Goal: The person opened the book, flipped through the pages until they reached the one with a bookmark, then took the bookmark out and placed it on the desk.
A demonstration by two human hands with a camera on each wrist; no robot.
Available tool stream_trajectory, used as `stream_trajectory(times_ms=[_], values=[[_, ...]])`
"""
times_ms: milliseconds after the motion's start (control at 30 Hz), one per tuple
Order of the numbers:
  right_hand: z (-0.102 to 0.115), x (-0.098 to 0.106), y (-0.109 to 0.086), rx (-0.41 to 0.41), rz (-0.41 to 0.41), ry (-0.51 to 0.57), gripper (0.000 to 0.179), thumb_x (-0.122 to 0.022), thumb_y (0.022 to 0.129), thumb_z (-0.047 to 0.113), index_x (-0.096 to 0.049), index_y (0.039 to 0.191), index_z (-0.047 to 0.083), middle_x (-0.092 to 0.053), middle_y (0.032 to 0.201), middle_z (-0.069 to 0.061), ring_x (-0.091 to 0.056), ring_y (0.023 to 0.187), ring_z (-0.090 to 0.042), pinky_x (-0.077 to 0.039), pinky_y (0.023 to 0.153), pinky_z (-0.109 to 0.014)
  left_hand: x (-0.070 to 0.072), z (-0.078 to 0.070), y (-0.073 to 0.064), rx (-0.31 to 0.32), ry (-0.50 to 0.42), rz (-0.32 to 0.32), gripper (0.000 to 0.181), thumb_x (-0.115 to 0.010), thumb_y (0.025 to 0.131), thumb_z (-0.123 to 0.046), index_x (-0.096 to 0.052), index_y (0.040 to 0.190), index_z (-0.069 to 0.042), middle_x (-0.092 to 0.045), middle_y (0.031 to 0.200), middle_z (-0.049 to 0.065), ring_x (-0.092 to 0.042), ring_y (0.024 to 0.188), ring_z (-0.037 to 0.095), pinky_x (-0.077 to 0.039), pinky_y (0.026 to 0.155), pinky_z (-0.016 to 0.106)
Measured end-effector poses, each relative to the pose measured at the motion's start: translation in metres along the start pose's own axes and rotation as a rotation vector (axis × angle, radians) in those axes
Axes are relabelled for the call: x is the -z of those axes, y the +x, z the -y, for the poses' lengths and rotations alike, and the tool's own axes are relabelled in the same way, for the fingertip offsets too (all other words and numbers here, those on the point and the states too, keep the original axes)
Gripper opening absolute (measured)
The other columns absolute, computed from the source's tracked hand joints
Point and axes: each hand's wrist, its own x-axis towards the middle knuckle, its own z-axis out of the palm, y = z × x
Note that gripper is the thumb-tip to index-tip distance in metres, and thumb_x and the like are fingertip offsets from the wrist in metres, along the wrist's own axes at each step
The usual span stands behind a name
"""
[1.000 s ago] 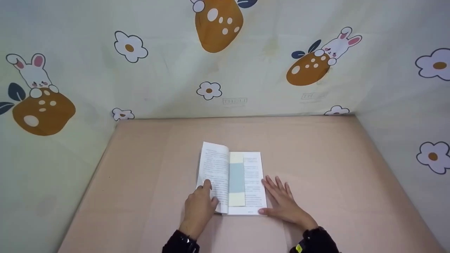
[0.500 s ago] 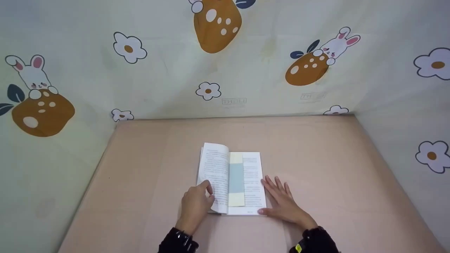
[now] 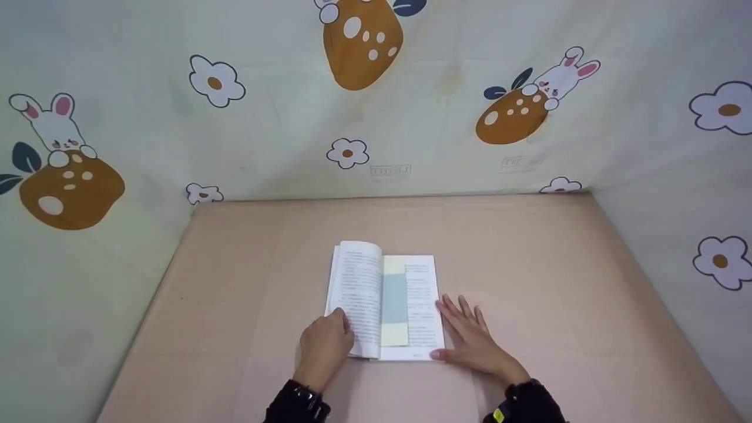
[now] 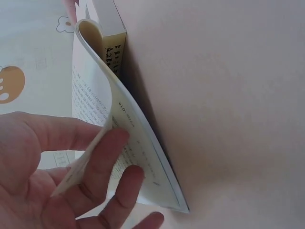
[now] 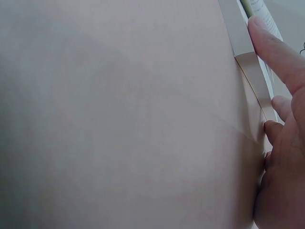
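Note:
An open book (image 3: 424,299) lies on the table with printed text on both sides. A cream and pale blue bookmark (image 3: 394,298) rests on its right-hand page, along the spine. My left hand (image 3: 326,346) pinches some lifted left-hand pages (image 3: 360,282) near their lower outer edge. In the left wrist view those pages (image 4: 90,95) bend up from the layer below, with thumb on one side and fingers on the other. My right hand (image 3: 476,342) has its fingers spread at the book's right edge, and its thumb rests on the lower right corner.
A beige table surface (image 3: 529,247) surrounds the book. Pale cloth walls (image 3: 282,117) printed with rabbits, fruit and flowers stand at the back and both sides. Dark sleeves with wrist straps (image 3: 298,404) cover both wrists.
My left hand has moved slightly left and down, its fingers curling more at the page edge. The raised left pages have lowered a little. The right hand stays in place.

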Motion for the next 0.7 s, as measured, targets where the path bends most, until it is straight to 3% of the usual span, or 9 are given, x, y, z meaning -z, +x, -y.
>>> stream_trajectory(times_ms=[100,233,400,533,700], values=[[0.0,0.0,0.0,0.012,-0.007,0.005,0.094,-0.071,0.074,0.048,-0.026,0.147,0.012,-0.014,0.155,-0.012,0.002,0.142,-0.041,0.011,0.109,-0.059,0.0,-0.001,0.0,-0.013,0.071,-0.004,0.013,-0.068,0.074,-0.007,-0.056,0.068,-0.008,-0.056,0.058,0.005,-0.05,0.054,0.019,-0.037,0.05,0.032],[0.0,-0.001,0.0,0.016,-0.005,-0.002,0.094,-0.071,0.074,0.048,-0.025,0.147,0.011,-0.014,0.155,-0.012,0.002,0.142,-0.041,0.012,0.109,-0.059,-0.001,-0.003,0.003,-0.006,0.135,-0.028,0.015,-0.07,0.072,-0.008,-0.057,0.067,-0.005,-0.052,0.071,0.011,-0.044,0.072,0.026,-0.032,0.06,0.035],[0.0,-0.001,-0.001,0.018,-0.011,-0.007,0.094,-0.071,0.074,0.048,-0.025,0.147,0.012,-0.015,0.155,-0.012,0.001,0.142,-0.041,0.01,0.11,-0.059,-0.004,-0.007,0.005,-0.025,0.208,-0.078,0.012,-0.068,0.072,-0.003,-0.058,0.074,0.003,-0.047,0.085,0.014,-0.04,0.082,0.027,-0.034,0.062,0.036],[-0.001,-0.001,0.0,0.01,-0.009,-0.014,0.093,-0.07,0.075,0.049,-0.025,0.148,0.013,-0.014,0.156,-0.011,0.001,0.142,-0.04,0.009,0.11,-0.059,-0.006,-0.01,0.004,-0.099,0.227,-0.099,0.023,-0.063,0.073,0.005,-0.055,0.094,0.007,-0.052,0.104,0.021,-0.047,0.093,0.033,-0.043,0.067,0.041],[-0.002,-0.002,-0.001,0.007,-0.008,-0.017,0.093,-0.07,0.075,0.05,-0.025,0.148,0.013,-0.014,0.156,-0.012,0.002,0.142,-0.041,0.01,0.11,-0.059,-0.012,-0.013,0.004,-0.231,0.212,-0.017,0.06,-0.057,0.075,0.014,-0.041,0.132,0.001,-0.038,0.141,0.022,-0.042,0.122,0.042,-0.047,0.086,0.049]])
